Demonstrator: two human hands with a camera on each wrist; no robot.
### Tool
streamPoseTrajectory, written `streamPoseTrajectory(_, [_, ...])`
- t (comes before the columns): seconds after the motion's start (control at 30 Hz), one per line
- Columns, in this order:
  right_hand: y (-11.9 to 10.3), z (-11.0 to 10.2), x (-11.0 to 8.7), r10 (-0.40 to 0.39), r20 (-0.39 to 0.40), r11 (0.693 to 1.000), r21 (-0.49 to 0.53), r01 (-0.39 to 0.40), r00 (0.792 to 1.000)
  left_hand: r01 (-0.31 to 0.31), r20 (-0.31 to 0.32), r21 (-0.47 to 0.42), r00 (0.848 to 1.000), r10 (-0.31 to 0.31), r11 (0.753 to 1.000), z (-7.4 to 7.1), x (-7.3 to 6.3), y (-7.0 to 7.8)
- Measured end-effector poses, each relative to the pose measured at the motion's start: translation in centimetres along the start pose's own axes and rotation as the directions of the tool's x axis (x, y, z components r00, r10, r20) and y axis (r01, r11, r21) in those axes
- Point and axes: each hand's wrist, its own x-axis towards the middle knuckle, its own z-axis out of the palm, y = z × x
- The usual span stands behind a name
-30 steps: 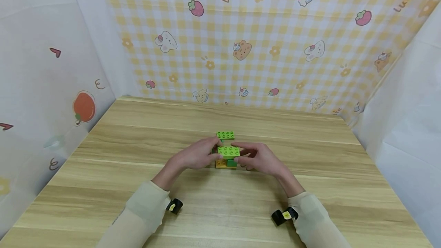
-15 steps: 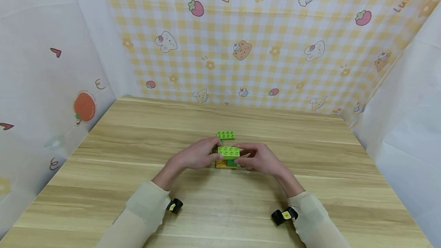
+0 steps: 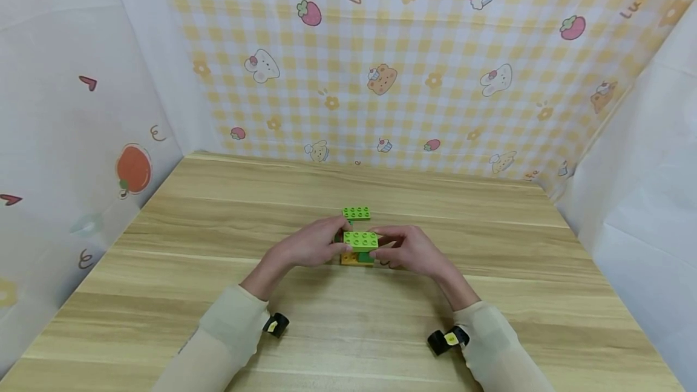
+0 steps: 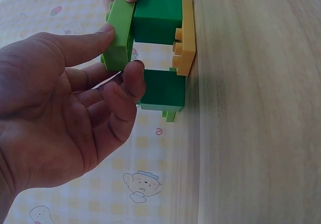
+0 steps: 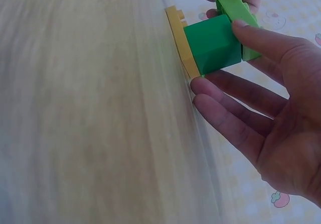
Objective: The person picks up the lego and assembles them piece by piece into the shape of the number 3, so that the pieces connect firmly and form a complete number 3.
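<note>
Both hands hold one light green toy brick (image 3: 360, 241) between them. My left hand (image 3: 316, 243) pinches its left end, thumb at the front. At its right end my right hand (image 3: 409, 251) has its thumb in front, other fingers behind and lower down. The brick lies across the top of a dark green block (image 5: 213, 44), which stands on the right part of a flat orange plate (image 4: 187, 38). Bare studs show on the plate's left part, below the overhanging brick. Another dark green block (image 4: 163, 89) stands farther back, partly hidden by my left fingers.
A flat light green studded piece (image 3: 356, 213) lies behind the hands. The wooden table (image 3: 359, 325) stretches around them, with a patterned cloth (image 3: 337, 77) at its back edge and white cloths on both sides.
</note>
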Motion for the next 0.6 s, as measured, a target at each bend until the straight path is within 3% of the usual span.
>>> streamPoseTrajectory(0.2, [-0.04, 0.07, 0.02, -0.010, -0.002, 0.999, -0.034, 0.010, 1.000, -0.008, 0.001, 0.011, 1.000, 0.008, 1.000, 0.02, 0.06, -0.10])
streamPoseTrajectory(0.6, [-0.63, 0.02, -0.12, -0.131, 0.001, 0.975, -0.181, 0.129, 0.991, -0.026, 0.001, 0.020, 1.000, 0.026, 0.999, 0.11, 0.26, -0.47])
